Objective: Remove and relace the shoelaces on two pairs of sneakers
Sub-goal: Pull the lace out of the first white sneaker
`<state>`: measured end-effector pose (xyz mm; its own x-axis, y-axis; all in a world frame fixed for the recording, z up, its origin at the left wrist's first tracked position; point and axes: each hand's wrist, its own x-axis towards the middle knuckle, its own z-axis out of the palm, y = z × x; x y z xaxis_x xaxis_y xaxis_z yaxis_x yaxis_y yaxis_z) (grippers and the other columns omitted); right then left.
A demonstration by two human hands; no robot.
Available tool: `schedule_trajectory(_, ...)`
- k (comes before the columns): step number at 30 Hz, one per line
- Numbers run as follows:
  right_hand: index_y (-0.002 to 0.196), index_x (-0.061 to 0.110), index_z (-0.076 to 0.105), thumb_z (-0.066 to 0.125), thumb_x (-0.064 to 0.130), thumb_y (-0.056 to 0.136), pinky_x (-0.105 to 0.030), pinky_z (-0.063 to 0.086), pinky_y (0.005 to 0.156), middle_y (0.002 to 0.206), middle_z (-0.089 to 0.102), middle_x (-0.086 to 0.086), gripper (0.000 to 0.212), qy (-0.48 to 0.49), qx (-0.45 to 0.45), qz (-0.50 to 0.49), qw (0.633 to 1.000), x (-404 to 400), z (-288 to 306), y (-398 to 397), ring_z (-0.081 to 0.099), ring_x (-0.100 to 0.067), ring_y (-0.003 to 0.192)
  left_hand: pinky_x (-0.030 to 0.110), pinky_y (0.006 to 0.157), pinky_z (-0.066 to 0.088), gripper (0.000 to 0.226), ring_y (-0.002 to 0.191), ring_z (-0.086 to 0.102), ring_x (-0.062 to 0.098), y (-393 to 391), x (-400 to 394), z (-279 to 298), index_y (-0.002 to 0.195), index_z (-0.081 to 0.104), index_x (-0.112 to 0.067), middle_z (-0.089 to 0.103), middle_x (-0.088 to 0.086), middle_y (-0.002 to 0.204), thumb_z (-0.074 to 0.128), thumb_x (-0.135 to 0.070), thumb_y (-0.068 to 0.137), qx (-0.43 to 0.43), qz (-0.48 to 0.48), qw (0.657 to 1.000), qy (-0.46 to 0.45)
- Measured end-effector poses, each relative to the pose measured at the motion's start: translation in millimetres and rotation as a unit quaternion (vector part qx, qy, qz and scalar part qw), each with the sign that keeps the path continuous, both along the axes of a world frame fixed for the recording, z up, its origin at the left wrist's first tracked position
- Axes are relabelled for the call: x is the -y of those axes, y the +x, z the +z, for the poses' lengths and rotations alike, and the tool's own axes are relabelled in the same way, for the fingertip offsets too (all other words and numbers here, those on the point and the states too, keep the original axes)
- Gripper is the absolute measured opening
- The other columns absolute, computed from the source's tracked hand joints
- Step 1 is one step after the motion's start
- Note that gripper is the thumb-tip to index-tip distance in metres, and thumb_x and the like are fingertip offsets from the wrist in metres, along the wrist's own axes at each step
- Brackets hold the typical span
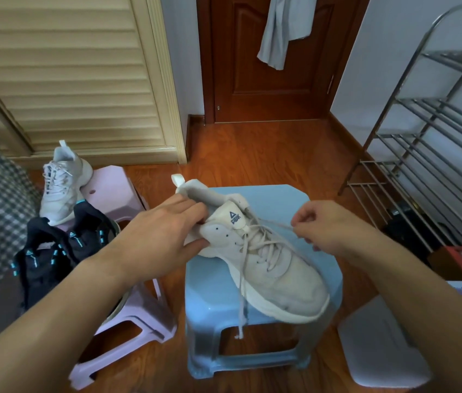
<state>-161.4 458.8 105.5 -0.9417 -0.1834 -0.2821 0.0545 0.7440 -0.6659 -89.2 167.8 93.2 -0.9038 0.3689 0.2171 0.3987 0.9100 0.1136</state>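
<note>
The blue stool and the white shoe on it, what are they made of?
The blue stool looks like moulded plastic: one smooth piece with a soft shine and rounded legs. The white shoe seems to be matte leather or imitation leather, with small punched holes near the ankle and a thick, probably rubber or foam, sole. Its lace looks like woven fabric, limp and flat where it hangs.

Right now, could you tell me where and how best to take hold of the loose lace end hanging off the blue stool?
Pinch the lace end just above its tip, coming from the front of the blue stool. It dangles free below the white sneaker, clear of both hands.
</note>
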Motion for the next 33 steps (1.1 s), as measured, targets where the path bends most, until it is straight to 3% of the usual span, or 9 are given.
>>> schedule_trajectory(3, 0.119, 0.031, 0.069, 0.063, 0.017, 0.095, -0.012, 0.044, 0.064, 0.109, 0.066, 0.016, 0.029, -0.06, -0.071, 0.114, 0.989, 25, 0, 2, 0.063, -0.004, 0.09, 0.022, 0.069, 0.042, 0.024, 0.097, 0.035, -0.002, -2, -4, -1, 0.097, 0.04, -0.039, 0.041, -0.024, 0.096, 0.059, -0.051, 0.09, -0.007, -0.006, 1.0, 0.003)
schedule_trajectory(5, 0.109, 0.026, 0.076, 0.067, 0.017, 0.094, -0.01, 0.041, 0.072, 0.098, 0.069, 0.017, 0.02, -0.037, -0.124, 0.181, 0.975, 38, -5, 3, 0.063, -0.004, 0.09, 0.024, 0.072, 0.045, 0.024, 0.098, 0.034, -0.003, -3, -5, -1, 0.097, 0.041, -0.038, 0.042, -0.024, 0.096, 0.06, -0.051, 0.09, -0.002, -0.007, 1.0, 0.008)
schedule_trajectory(10, 0.082, 0.014, 0.072, 0.058, 0.016, 0.09, -0.033, 0.052, 0.07, 0.089, 0.071, -0.008, 0.016, 0.183, -0.113, -0.062, 0.975, -17, -7, -27, 0.065, -0.026, 0.082, 0.025, 0.075, 0.045, 0.023, 0.104, 0.043, 0.003, -4, 5, -1, 0.098, 0.051, -0.033, 0.053, -0.02, 0.1, 0.067, -0.047, 0.089, 0.025, -0.013, 0.999, 0.028)
schedule_trajectory(14, 0.098, 0.023, 0.074, 0.063, 0.018, 0.098, -0.026, 0.055, 0.07, 0.09, 0.072, 0.003, 0.012, -0.092, -0.058, 0.018, 0.994, -9, 8, -12, 0.067, -0.015, 0.08, 0.024, 0.074, 0.045, 0.025, 0.104, 0.042, 0.002, -3, 4, -3, 0.097, 0.043, -0.038, 0.048, -0.022, 0.1, 0.064, -0.048, 0.089, 0.013, -0.013, 1.0, 0.017)
schedule_trajectory(16, 0.111, 0.024, 0.073, 0.068, 0.019, 0.095, -0.022, 0.055, 0.079, 0.095, 0.074, 0.005, 0.018, -0.115, -0.031, 0.134, 0.984, 20, 6, 2, 0.069, -0.01, 0.087, 0.023, 0.076, 0.045, 0.026, 0.106, 0.043, 0.003, -5, -1, -2, 0.097, 0.041, -0.039, 0.05, -0.021, 0.102, 0.064, -0.048, 0.09, 0.015, -0.014, 1.0, 0.015)
schedule_trajectory(22, 0.088, 0.025, 0.076, 0.07, 0.022, 0.092, -0.023, 0.047, 0.077, 0.087, 0.071, 0.009, 0.008, 0.052, -0.172, 0.132, 0.975, 22, -4, 1, 0.063, -0.008, 0.083, 0.021, 0.073, 0.037, 0.024, 0.107, 0.044, 0.004, -4, -1, 0, 0.1, 0.047, -0.034, 0.051, -0.02, 0.102, 0.066, -0.046, 0.091, 0.018, -0.02, 1.0, 0.009)
schedule_trajectory(27, 0.102, 0.004, 0.068, 0.055, 0.012, 0.092, -0.034, 0.051, 0.077, 0.101, 0.065, -0.014, 0.018, 0.336, -0.009, -0.045, 0.941, -40, -7, -27, 0.064, -0.032, 0.093, 0.018, 0.071, 0.036, 0.023, 0.105, 0.045, 0.005, -1, 1, 1, 0.098, 0.046, -0.034, 0.049, -0.02, 0.099, 0.065, -0.045, 0.09, 0.014, -0.023, 1.0, 0.007)
schedule_trajectory(31, 0.128, 0.023, 0.066, 0.055, 0.015, 0.1, -0.022, 0.049, 0.089, 0.122, 0.063, 0.01, 0.031, 0.042, -0.118, 0.083, 0.989, 1, -1, -5, 0.06, -0.01, 0.112, 0.009, 0.062, 0.029, 0.022, 0.107, 0.043, 0.004, -4, -1, 2, 0.098, 0.049, -0.032, 0.049, -0.021, 0.1, 0.065, -0.045, 0.09, 0.012, -0.018, 1.0, -0.002)
schedule_trajectory(33, 0.127, 0.025, 0.068, 0.06, 0.015, 0.099, -0.019, 0.048, 0.09, 0.116, 0.067, 0.013, 0.03, -0.042, -0.117, 0.184, 0.975, 29, 2, 13, 0.061, -0.003, 0.106, 0.008, 0.064, 0.03, 0.022, 0.11, 0.043, 0.004, -7, -2, 2, 0.1, 0.051, -0.03, 0.053, -0.019, 0.103, 0.067, -0.043, 0.091, 0.018, -0.018, 1.0, 0.003)
